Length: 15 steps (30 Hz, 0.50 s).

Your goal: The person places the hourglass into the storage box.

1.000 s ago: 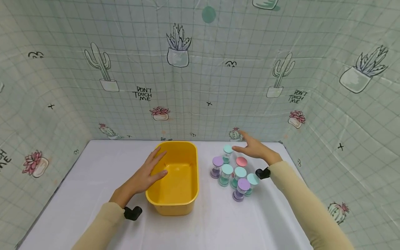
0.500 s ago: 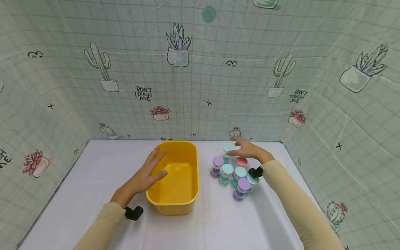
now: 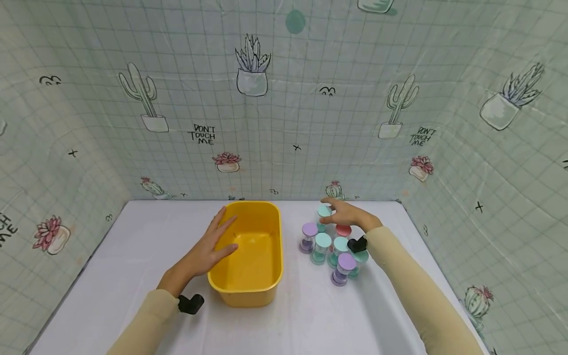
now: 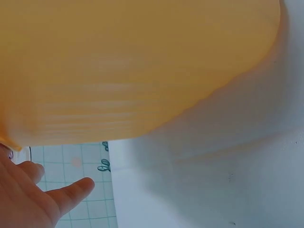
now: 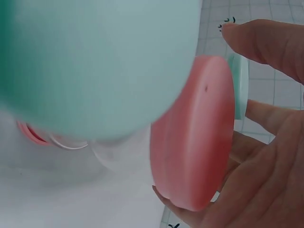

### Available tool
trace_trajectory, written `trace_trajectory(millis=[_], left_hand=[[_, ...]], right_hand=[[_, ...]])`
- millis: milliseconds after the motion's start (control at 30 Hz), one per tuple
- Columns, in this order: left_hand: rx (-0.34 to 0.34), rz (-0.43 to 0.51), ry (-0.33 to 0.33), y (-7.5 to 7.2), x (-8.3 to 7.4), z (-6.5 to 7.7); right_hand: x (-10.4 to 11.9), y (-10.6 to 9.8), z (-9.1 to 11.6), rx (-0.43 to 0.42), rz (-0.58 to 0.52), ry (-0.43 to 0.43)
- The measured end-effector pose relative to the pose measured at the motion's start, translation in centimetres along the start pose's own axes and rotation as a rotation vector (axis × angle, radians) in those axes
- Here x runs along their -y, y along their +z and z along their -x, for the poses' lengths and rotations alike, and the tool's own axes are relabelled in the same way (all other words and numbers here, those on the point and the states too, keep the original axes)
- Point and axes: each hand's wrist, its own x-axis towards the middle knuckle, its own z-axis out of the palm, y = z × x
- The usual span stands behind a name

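Observation:
My left hand [image 3: 205,250] lies along the left rim of a yellow tub [image 3: 266,281], fingers spread straight over its edge. In the left wrist view the tub's outer wall [image 4: 142,61] fills the upper part. My right hand [image 3: 351,216] reaches over to the farthest teal-capped sand timer [image 3: 324,211], thumb and fingers apart on either side of its cap. Below that hand is a red-capped sand timer [image 3: 343,230]; in the right wrist view its red cap [image 5: 199,137] stands close by the fingers, and a nearer teal cap [image 5: 99,61] hides much.
Several more sand timers stand upright around them: a purple one [image 3: 309,230] at left, a teal one [image 3: 323,241] beside it, another purple one [image 3: 346,262] in front. A white cloth [image 3: 301,320] covers the table. Printed fabric walls [image 3: 284,118] rise behind and at both sides.
My right hand has moved left and down, from right of the far teal-capped timer to around its cap. The left hand and the tub stay put.

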Motion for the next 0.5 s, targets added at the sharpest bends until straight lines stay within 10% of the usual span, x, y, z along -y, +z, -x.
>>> trace_trajectory(millis=[500], left_hand=[[0.002,-0.006,-0.045,0.25,-0.38,0.14]], right_hand=[[-0.14,-0.03,0.19,-0.006,0.022,-0.008]])
